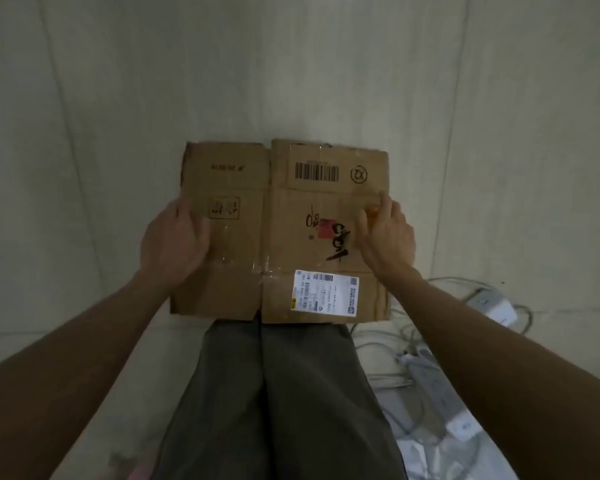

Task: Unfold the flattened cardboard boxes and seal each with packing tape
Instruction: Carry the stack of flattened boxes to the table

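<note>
Head view: looking down past the person's legs (284,393) at one flattened cardboard box (281,233) held out in front of the knees, above a pale floor (118,133).
Box state: it is lying fully flat, two panels side by side with a crease running between them; flaps at the far and near edges are showing as flat extensions.
Markings: a barcode (316,171) and a circled mark are sitting on the far right flap, black scrawl on the right panel, and a white shipping label (325,291) on the near right flap.
Old tape: shiny clear tape remnants (257,266) are clinging near the centre crease, so the box is looking reused.
Left hand (175,242): it is gripping the left edge of the box, thumb lying over the top face, fingers hidden underneath.
Right hand (387,233): it is pinching the right edge, fingers curled onto the top face, and something small and orange is showing at the fingertips; what it is cannot be told.
Progress: by these signs nothing is opened yet; the box is not squared up, no flap is folded in, and no fresh tape is being laid.
Left to do: opening it into a tube, folding the flaps, taping the seam, then the other boxes, none of which are showing.
Tape roll: not in sight.
Surroundings: white cables and power strips (440,386) are lying on the floor to the right.
</note>
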